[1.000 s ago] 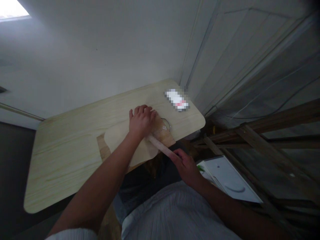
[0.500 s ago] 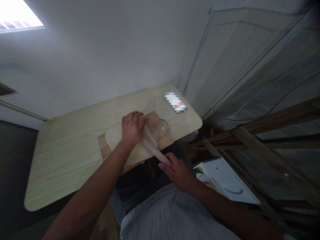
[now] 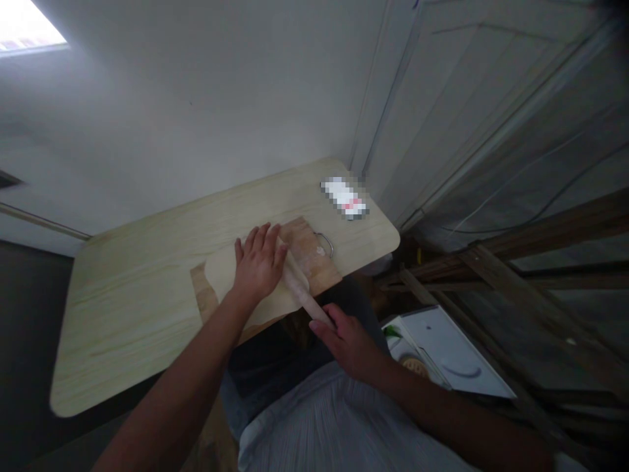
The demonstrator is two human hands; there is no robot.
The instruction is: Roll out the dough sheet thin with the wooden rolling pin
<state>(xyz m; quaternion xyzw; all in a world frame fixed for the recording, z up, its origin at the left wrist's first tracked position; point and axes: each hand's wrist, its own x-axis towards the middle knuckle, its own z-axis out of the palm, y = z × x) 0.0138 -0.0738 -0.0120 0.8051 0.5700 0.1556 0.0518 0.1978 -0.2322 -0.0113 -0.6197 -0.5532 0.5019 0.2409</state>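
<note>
A pale sheet of dough (image 3: 223,275) lies flat over a wooden cutting board (image 3: 322,272), which has a metal ring handle at its right end. My left hand (image 3: 260,259) rests on the dough with its fingers stretched out and slightly apart. Wrapped around the near end of a floury rolling pin (image 3: 302,295) is my right hand (image 3: 346,337). The pin slants across the right part of the dough, and its far end is hidden by my left hand.
The cutting board sits at the near edge of a light wood-patterned table (image 3: 122,314). A blurred-out phone-like object (image 3: 344,196) lies at the table's far right. Lower right, a white box (image 3: 442,347) stands beside wooden beams (image 3: 506,282). A wall rises behind the table.
My left hand has gone from curled near the pin's far end to flat on the dough with fingers spread. My right hand keeps the pin nearly where it was.
</note>
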